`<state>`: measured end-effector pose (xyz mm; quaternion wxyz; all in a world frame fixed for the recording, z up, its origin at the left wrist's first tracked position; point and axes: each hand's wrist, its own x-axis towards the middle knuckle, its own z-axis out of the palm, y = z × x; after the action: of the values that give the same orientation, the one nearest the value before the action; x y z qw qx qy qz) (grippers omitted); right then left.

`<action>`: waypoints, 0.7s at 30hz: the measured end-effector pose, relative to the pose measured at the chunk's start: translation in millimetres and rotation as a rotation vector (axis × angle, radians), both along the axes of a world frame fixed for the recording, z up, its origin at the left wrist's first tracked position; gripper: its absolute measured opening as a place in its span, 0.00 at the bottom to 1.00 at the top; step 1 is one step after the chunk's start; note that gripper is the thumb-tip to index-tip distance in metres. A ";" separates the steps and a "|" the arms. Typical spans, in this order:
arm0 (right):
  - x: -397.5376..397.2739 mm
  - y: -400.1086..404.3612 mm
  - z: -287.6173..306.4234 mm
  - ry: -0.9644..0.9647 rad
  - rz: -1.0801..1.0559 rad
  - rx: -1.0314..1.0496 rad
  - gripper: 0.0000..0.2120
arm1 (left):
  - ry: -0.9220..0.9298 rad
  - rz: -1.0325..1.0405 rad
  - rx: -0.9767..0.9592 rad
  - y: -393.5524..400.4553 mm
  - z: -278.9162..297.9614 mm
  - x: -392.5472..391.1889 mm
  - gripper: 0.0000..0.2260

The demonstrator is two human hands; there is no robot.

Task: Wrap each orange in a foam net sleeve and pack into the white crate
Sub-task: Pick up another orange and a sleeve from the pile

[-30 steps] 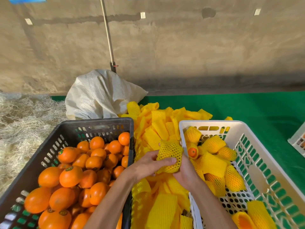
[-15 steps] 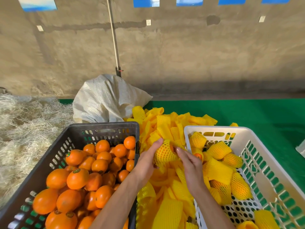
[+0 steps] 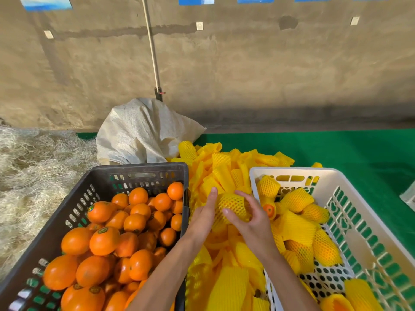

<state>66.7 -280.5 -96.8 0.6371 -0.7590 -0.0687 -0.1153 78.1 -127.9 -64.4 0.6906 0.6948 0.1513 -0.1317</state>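
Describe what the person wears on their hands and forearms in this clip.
Nothing visible: the left hand and right hand are bare, with no gloves, rings, watch or bands. Both forearms are uncovered right down to the frame's bottom edge, so no sleeve shows.

Two hands, left (image 3: 203, 217) and right (image 3: 251, 221), two full crates in view, one black crate (image 3: 125, 173) and one white crate (image 3: 350, 198), one white sack (image 3: 143, 133), bare oranges (image 3: 105, 241) and loose foam sleeves (image 3: 222, 173) too many to count, and roughly a dozen wrapped oranges (image 3: 296, 199).
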 end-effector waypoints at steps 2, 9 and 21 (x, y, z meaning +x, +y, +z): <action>2.7 -4.8 1.4 -0.124 -0.251 -0.062 0.26 | -0.026 0.010 -0.054 -0.9 -0.6 4.6 0.42; 14.8 -35.6 -9.2 -0.110 -0.665 -0.419 0.31 | -0.255 -0.376 0.611 -4.8 -20.5 -8.3 0.20; 14.3 -28.9 -18.7 -0.188 -0.474 -0.403 0.07 | 0.063 -0.941 0.834 -9.8 -27.7 -20.7 0.14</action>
<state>81.0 -309.5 -115.5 0.4204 -0.8507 0.0298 -0.3141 57.4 -137.7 -92.0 0.2249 0.8937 -0.1119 -0.3719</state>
